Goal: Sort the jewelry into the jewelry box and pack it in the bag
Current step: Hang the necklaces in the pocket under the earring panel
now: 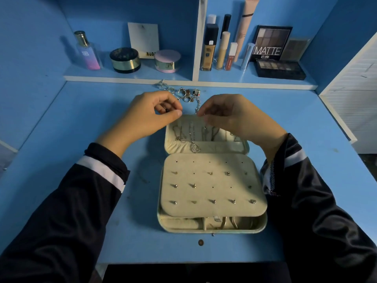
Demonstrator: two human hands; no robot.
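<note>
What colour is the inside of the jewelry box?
The jewelry box lining is cream, clearest in the head view.

- Desk point(81, 119): plain blue.
- Jewelry box point(204, 209): cream inside, dotted with small dark holes.
- Sleeves point(71, 211): black, white band near each cuff.
- Rings point(183, 93), chain point(197, 105): silver.
- Perfume bottle point(89, 56): pink fading to purple, gold cap.

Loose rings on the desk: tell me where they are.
Head view: the loose rings lie clustered near the far edge of the desk, just beyond the open jewelry box, below the shelf.
</note>
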